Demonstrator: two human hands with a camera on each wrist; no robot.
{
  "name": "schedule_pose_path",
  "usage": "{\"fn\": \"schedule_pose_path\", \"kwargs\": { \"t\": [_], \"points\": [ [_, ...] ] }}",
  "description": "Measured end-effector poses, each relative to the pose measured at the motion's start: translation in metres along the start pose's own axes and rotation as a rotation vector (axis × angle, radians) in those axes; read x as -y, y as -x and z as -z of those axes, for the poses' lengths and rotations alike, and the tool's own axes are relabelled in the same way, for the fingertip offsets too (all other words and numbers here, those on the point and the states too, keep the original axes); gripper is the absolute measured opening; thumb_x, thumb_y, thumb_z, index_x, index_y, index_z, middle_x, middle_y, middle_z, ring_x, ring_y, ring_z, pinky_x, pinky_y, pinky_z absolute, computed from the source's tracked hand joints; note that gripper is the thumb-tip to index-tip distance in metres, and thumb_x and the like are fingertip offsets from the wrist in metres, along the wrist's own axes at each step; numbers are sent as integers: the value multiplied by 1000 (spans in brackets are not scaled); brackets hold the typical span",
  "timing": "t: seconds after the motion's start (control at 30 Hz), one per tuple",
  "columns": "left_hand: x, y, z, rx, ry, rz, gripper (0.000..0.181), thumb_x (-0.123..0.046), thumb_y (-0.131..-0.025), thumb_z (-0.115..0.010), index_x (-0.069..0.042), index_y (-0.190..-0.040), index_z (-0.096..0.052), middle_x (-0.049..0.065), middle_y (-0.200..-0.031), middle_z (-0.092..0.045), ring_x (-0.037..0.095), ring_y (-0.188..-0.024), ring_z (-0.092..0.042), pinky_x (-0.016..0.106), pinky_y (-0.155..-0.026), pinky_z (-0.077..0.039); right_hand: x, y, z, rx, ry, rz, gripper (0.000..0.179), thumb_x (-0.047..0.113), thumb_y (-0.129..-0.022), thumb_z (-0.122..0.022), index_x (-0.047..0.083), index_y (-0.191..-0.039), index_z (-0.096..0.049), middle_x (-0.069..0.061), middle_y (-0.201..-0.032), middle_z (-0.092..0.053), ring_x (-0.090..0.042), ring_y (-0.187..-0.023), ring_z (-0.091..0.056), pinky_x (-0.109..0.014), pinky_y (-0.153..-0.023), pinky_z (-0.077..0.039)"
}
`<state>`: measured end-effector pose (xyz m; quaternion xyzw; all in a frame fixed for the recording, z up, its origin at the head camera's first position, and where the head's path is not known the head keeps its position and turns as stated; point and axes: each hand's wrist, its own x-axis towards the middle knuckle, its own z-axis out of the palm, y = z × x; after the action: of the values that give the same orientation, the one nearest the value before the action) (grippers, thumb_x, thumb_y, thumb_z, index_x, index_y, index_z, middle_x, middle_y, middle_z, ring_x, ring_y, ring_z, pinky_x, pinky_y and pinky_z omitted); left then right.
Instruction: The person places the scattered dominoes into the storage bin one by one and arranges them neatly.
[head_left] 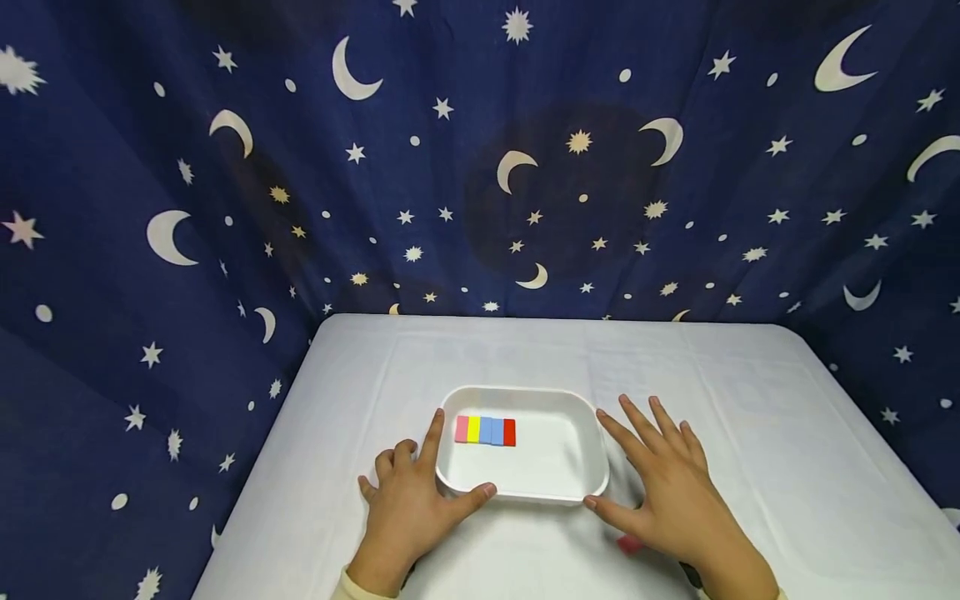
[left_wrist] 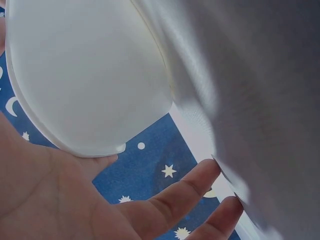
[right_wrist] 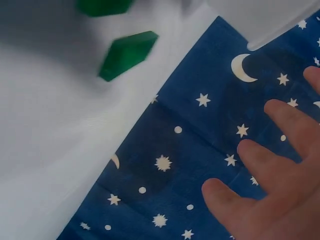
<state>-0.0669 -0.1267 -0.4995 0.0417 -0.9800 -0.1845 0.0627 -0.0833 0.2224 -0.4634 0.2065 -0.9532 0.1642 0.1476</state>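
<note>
From the head view, I see one white tray [head_left: 551, 467] in the near half of the table [head_left: 360, 358], set between two hands. Inside it, toward the left end, five small flat pieces [head_left: 485, 430] stand side by side in a single row: one pink piece [head_left: 461, 429], one yellow piece [head_left: 473, 429], two blue pieces [head_left: 497, 432] and one red piece [head_left: 510, 432] at the right end; the rest of the tray's floor is bare. The left hand [head_left: 412, 500] is spread, its forefinger laid along the tray's left end and its thumb at the near rim, the other three fingers slightly bent and off to the side. The right hand [head_left: 671, 496] is wide open, fingers straight and fanned, with forefinger and thumb at the tray's right end; neither hand is clenched. One reddish object [head_left: 630, 544] lies just beside the right thumb, partly hidden below that hand and too blurred for me to tell its shape. The right wrist view gives me two green pieces, one whole [right_wrist: 128, 55] and one cut by the top edge [right_wrist: 105, 6], both apart from the fingers. One pale sleeve [head_left: 352, 587] shows at the left wrist, and behind everything hangs dark blue cloth [head_left: 450, 183] printed with many moons and stars.
</note>
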Motion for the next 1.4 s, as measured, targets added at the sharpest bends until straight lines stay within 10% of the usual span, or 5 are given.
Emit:
{"fn": "schedule_pose_path", "kwargs": {
  "t": [0.97, 1.4],
  "points": [
    [-2, 6, -2, 5, 9, -10, 126, -106, -62, -52, -46, -168, -19, 15, -128, -58, 46, -124, -47, 91, -93, -28, -7, 16, -1, -84, -70, -29, 106, 67, -74, -87, 33, -164, -42, -4, -170, -35, -40, -160, -13, -76, -119, -3],
    [0, 1, -1, 9, 2, -11, 125, -103, -65, -55, -46, -169, -15, 16, -132, -57, 47, -126, -46, 93, -93, -26, -18, 12, 1, -8, -130, -54, 107, 3, -65, -67, 31, -165, -40, -7, -167, -39, -44, -159, -13, -81, -115, -6]
  ]
}}
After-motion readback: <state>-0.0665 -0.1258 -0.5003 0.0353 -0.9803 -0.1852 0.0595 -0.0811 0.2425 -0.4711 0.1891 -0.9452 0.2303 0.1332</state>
